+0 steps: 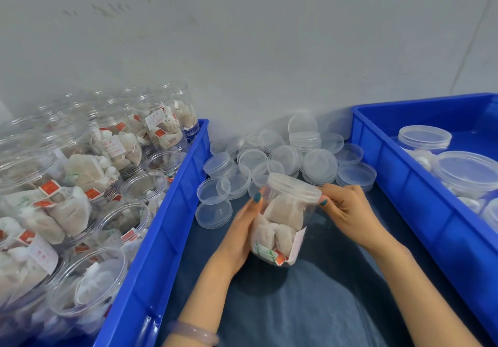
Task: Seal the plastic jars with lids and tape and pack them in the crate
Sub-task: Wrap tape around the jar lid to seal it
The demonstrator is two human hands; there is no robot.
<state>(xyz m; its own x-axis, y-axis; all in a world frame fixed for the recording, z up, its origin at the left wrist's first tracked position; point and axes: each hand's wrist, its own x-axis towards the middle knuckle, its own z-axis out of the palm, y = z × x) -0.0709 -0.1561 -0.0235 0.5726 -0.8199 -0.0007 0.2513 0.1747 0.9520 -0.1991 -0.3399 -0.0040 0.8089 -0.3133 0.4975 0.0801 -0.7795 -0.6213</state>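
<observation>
I see the left hand (pixel 242 229) gripping the clear plastic sachet jar (pixel 283 225); right hand (pixel 349 209) pinches its translucent round lid (pixel 293 185), seemingly seated.

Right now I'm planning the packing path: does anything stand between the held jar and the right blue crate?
Nothing loose lies between the jar and the right crate: only the right hand at the lid and the crate's near wall, which the jar must clear. The loose lids sit behind it.
</observation>
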